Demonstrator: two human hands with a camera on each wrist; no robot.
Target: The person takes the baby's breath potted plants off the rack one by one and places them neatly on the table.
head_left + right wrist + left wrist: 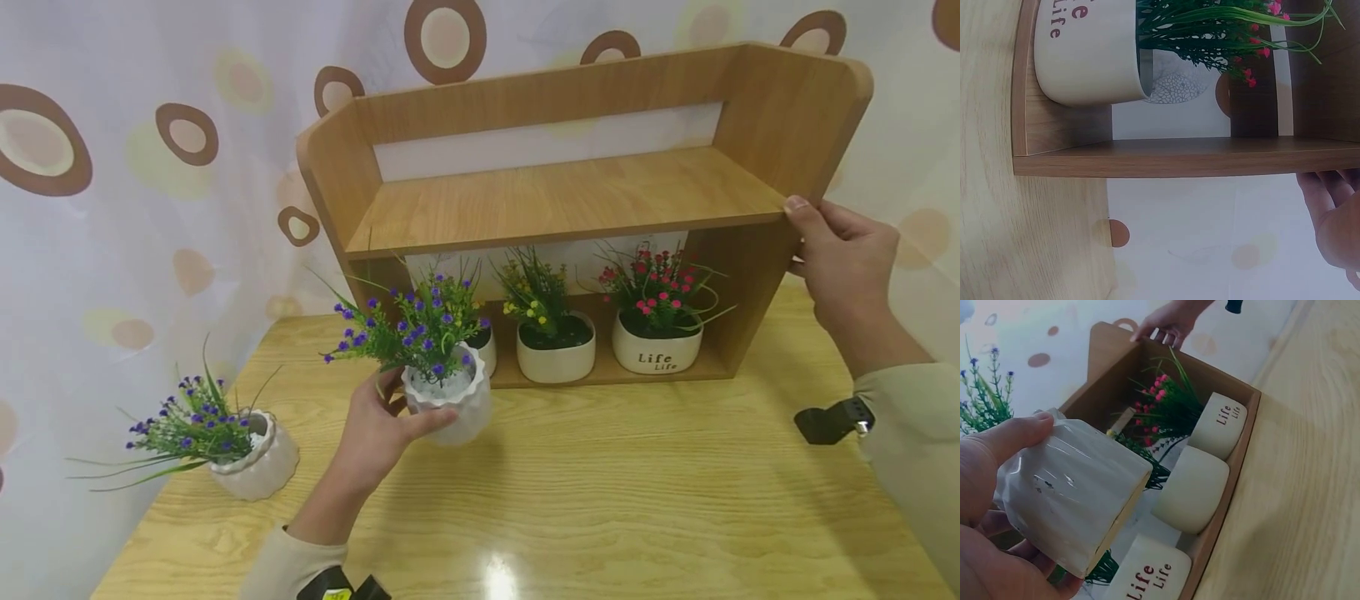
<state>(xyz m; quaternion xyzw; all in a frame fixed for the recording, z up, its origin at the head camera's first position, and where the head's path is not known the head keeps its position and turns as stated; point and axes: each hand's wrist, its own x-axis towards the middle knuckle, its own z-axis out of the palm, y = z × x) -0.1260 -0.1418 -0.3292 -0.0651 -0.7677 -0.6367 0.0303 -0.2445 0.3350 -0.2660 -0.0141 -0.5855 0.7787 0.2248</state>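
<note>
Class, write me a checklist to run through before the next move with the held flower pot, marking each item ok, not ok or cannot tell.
1. Left hand grips the white ruffled pot: ok, curled round its side.
2. Right hand holds the wooden shelf: ok, at its right side panel.
3. Cream pots stand inside the lower level: ok, all three.
4. Ruffled pot rests on a surface: not ok, it is held up in front of the shelf.
5. Second purple-flowered pot sits level: cannot tell, it looks tilted in the head view, perhaps from the lens.

Leftmost cream pot (487,354) partly hidden by held planter (470,407), right hand (1340,225) cropped by wrist view
</note>
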